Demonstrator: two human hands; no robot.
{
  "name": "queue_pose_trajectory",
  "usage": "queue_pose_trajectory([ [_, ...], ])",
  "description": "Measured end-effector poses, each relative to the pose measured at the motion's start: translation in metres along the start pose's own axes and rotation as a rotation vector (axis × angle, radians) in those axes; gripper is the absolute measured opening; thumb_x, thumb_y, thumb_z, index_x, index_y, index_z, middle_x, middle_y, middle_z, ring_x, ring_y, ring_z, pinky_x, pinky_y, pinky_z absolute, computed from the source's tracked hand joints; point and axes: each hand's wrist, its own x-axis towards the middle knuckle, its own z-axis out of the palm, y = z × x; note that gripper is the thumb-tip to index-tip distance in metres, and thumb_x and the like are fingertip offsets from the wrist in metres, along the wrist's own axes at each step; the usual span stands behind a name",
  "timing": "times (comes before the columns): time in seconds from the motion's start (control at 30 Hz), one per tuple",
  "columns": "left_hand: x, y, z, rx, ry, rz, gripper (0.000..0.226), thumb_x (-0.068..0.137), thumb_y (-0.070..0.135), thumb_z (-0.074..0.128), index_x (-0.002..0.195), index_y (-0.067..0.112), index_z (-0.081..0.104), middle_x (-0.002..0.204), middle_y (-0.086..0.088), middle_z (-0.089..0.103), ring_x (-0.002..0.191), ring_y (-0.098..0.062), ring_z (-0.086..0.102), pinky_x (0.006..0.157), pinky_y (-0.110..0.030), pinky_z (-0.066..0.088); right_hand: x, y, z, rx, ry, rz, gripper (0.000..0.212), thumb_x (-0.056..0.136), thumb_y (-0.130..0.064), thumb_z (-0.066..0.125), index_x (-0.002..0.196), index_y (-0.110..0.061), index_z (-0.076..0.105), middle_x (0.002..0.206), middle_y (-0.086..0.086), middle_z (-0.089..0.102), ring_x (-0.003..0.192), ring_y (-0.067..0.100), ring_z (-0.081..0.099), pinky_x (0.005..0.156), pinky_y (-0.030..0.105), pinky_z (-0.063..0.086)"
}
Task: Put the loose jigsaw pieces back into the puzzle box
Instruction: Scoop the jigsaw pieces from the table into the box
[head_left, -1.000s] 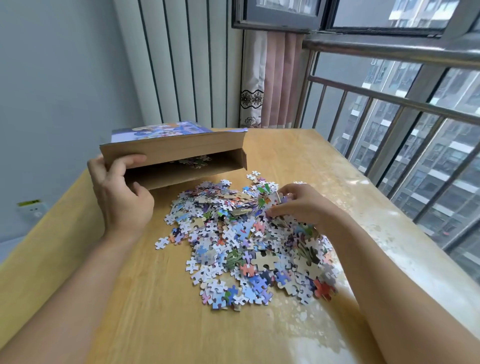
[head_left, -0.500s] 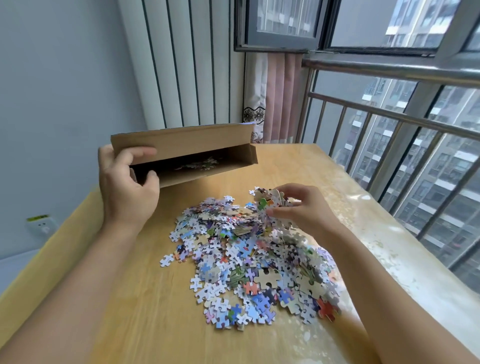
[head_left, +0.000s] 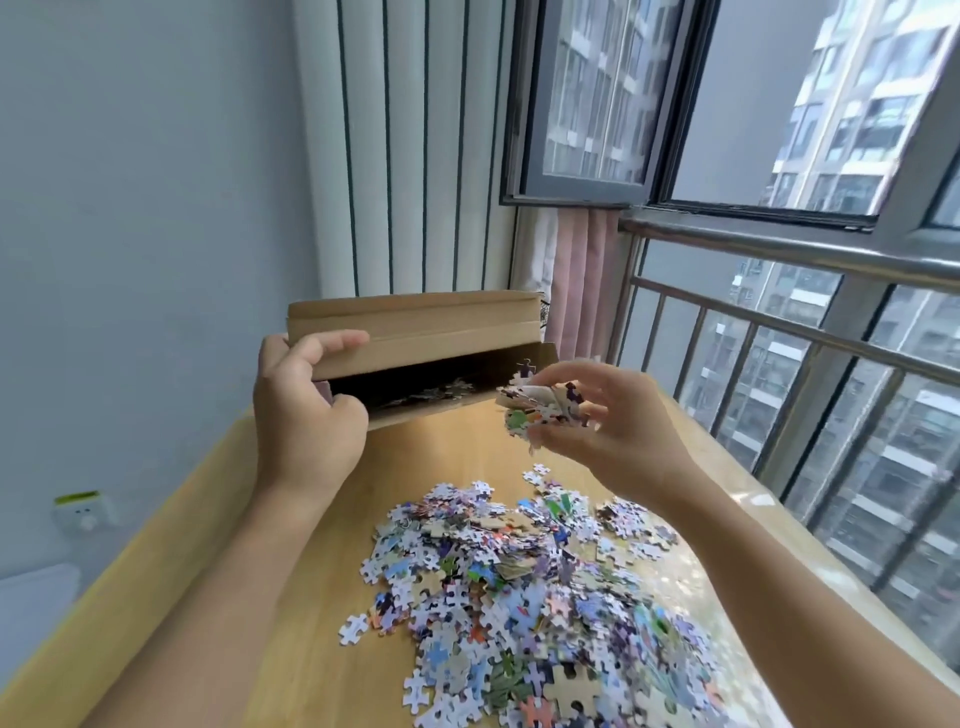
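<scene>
On the left, low on the grey wall, sits a white wall socket (head_left: 83, 512), well clear of the work. Next comes the left hand (head_left: 306, 410), which grips the near left corner of the cardboard puzzle box (head_left: 415, 332), fingers curled over the top flap and thumb underneath, holding it lifted above the wooden table (head_left: 218, 571) with its open mouth turned toward the person. A few pieces already lie in the dark inside, though the shadow makes it hard to tell how many. Just right of the opening, the right hand (head_left: 608, 421) is closed loosely around a small handful of pieces (head_left: 545, 408), pinched between thumb and fingertips right at the right end of the box mouth, with one piece standing up above the fingers. Below and to the right, the big pile of loose pieces (head_left: 530, 597) spreads across the table, so most of the job is left to do. To do this step well, the handful should go properly inside the opening before the fingers let go, since the mouth is a narrow slot and the pieces at the edge of the grip look ready to drop short. Tilting the box so its back end sits lower would help the pieces slide away from the mouth and not spill out. At the far right, the metal railing (head_left: 779, 332) runs along the window.
</scene>
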Motion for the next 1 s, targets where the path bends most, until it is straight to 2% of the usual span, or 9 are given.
queue_pose_trajectory([
  [0.13, 0.006, 0.001, -0.004, -0.008, 0.001, -0.024, 0.070, 0.070, -0.023, 0.042, 0.109, 0.026, 0.072, 0.099, 0.016, 0.044, 0.063, -0.001, 0.042, 0.065, -0.004, 0.039, 0.018, -0.003, 0.016, -0.255, 0.061, -0.269, 0.039, 0.076, -0.008, 0.085, 0.110, -0.021, 0.074, 0.110, -0.013, 0.070, 0.101, 0.000, 0.065, 0.089, 0.013, 0.050],
  [0.23, 0.006, 0.001, -0.005, -0.012, -0.003, -0.025, 0.070, 0.070, -0.024, 0.042, 0.110, 0.026, 0.072, 0.097, 0.015, 0.043, 0.066, 0.003, 0.045, 0.067, -0.003, 0.039, 0.027, 0.003, 0.031, -0.260, 0.130, -0.341, 0.038, 0.077, -0.005, 0.083, 0.113, -0.014, 0.073, 0.115, -0.008, 0.069, 0.105, 0.001, 0.064, 0.094, 0.017, 0.050],
  [0.33, 0.006, 0.003, -0.007, -0.021, -0.003, -0.039, 0.070, 0.071, -0.024, 0.042, 0.111, 0.026, 0.072, 0.096, 0.014, 0.043, 0.067, 0.006, 0.045, 0.068, -0.002, 0.038, 0.031, 0.007, 0.040, -0.227, 0.169, -0.342, 0.038, 0.077, -0.005, 0.083, 0.113, -0.014, 0.073, 0.114, -0.007, 0.069, 0.105, 0.004, 0.065, 0.093, 0.024, 0.054],
  [0.53, 0.007, 0.004, -0.008, -0.031, -0.009, -0.052, 0.070, 0.070, -0.022, 0.041, 0.111, 0.025, 0.073, 0.096, 0.014, 0.042, 0.057, 0.000, 0.041, 0.062, -0.005, 0.039, 0.032, 0.010, 0.050, -0.282, 0.068, -0.371, 0.036, 0.079, -0.005, 0.081, 0.113, -0.014, 0.073, 0.115, -0.005, 0.070, 0.106, 0.010, 0.066, 0.092, 0.031, 0.055],
  [0.87, 0.007, 0.005, -0.008, -0.037, -0.020, -0.043, 0.071, 0.070, -0.023, 0.041, 0.111, 0.025, 0.073, 0.095, 0.013, 0.042, 0.059, 0.000, 0.043, 0.060, -0.006, 0.039, 0.057, -0.002, 0.037, -0.625, -0.144, -0.577, 0.035, 0.085, -0.006, 0.074, 0.120, -0.013, 0.070, 0.123, 0.001, 0.067, 0.114, 0.022, 0.062, 0.097, 0.040, 0.053],
  [1.0, 0.007, 0.005, -0.008, -0.044, -0.025, -0.049, 0.071, 0.070, -0.023, 0.042, 0.110, 0.028, 0.072, 0.097, 0.013, 0.042, 0.061, 0.002, 0.043, 0.061, -0.006, 0.038, 0.057, 0.007, 0.045, -0.712, -0.120, -0.695, 0.025, 0.090, -0.010, 0.072, 0.115, -0.011, 0.071, 0.119, 0.005, 0.067, 0.108, 0.026, 0.062, 0.088, 0.040, 0.056],
])
